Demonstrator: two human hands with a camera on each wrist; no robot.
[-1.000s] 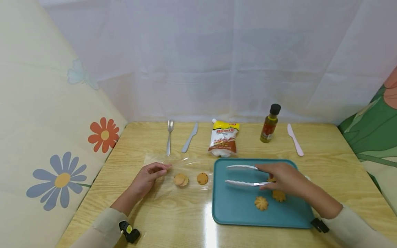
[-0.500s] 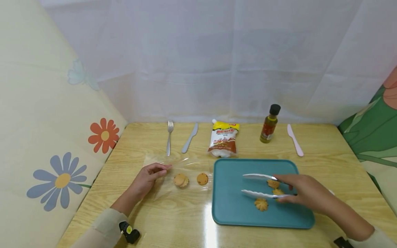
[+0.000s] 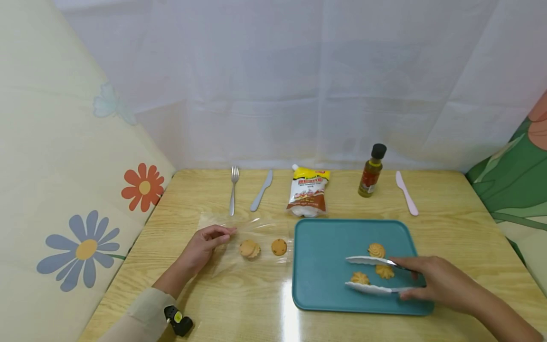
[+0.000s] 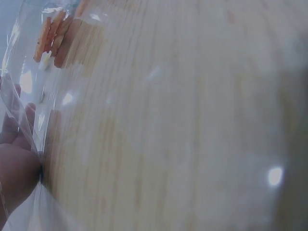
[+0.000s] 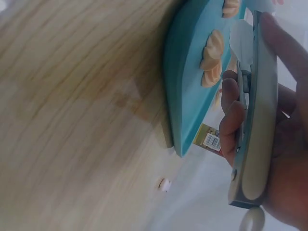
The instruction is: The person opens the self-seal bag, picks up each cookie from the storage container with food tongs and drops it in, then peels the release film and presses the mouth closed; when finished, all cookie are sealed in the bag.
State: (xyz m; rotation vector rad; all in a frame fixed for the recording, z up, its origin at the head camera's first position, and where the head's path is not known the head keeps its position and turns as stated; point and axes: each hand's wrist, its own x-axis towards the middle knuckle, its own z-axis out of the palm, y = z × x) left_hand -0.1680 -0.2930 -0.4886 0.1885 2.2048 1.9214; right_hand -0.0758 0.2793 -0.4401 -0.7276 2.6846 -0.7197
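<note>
My left hand (image 3: 225,232) pinches the edge of a clear plastic bag (image 3: 222,266) lying on the wooden table. Two round cookies (image 3: 249,248) lie inside the bag; the other (image 3: 279,246) has dark chips. In the left wrist view the bag's film (image 4: 29,82) runs over my fingers (image 4: 17,159). My right hand (image 3: 416,280) grips white tongs (image 3: 367,260) over the teal tray (image 3: 325,266). The tongs' arms are spread on either side of a swirl cookie (image 3: 360,278). Two more swirl cookies (image 3: 376,250) lie beside it. The right wrist view shows the tongs (image 5: 255,120) in my fingers (image 5: 231,125).
Along the table's far edge stand a fork (image 3: 232,190), a grey knife (image 3: 261,190), a yellow-and-brown pouch (image 3: 308,192), a small dark-capped bottle (image 3: 372,172) and a pink knife (image 3: 406,194). Fabric walls close the left, back and right sides.
My right hand has drawn the tongs from the tray's upper middle toward its front right, bringing the arms around the front cookie. My left hand and the bag have stayed put.
</note>
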